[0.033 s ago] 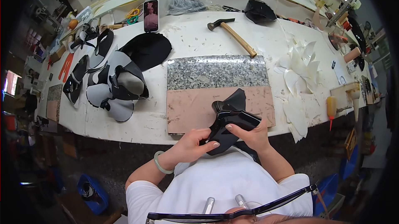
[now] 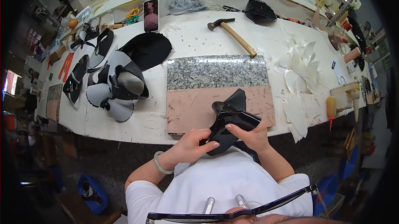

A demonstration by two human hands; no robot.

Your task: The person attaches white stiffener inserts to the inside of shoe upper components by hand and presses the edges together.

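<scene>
Both my hands hold a glossy black leather shoe upper [image 2: 227, 134] at the table's near edge, partly over the pinkish half of a board. My left hand [image 2: 192, 144] pinches its left side between thumb and fingers. On the other side, my right hand [image 2: 252, 134] grips the folded shiny part, its thumb pressed on top and the fingers mostly hidden beneath. One dark flap of the upper points away from me over the board [image 2: 187, 107], whose far half is speckled grey stone.
A wooden-handled hammer [image 2: 239, 39] lies beyond the board. Black-and-grey shoe uppers [image 2: 118, 82] are heaped at left, near a propped phone [image 2: 151, 16]. Cream-white thin pieces [image 2: 299, 74] lie at right, by a yellow bottle with a red tip [image 2: 331, 107].
</scene>
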